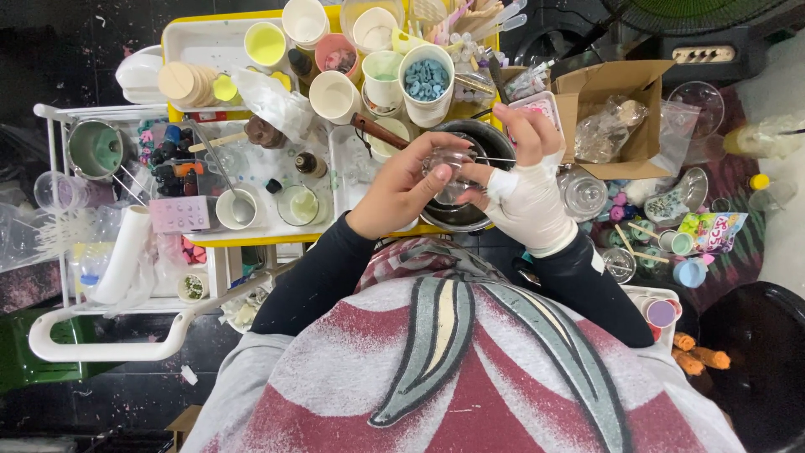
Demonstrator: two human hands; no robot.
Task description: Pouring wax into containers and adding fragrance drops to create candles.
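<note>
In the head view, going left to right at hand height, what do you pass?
Grey-green pot → white roll → small white cup with spoon → left hand → right hand in a white wrap → cardboard box → blue lidded tub.

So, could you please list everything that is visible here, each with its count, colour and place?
clear round piece: one, transparent, held between both hands over the bowl
dark bowl: one, black, under the hands
thin stick: one, metallic, in the right hand
cup of blue pieces: one, white, behind the bowl
paper cups: several, white and pink, on the yellow tray
yellow tray: one, top centre
cardboard box: one, brown, open, at right
white roll: one, at left
grey pot: one, far left
candy packet: one, colourful, at right
left hand: bare, dark sleeve
right hand: white wrap, fingers bare
</note>
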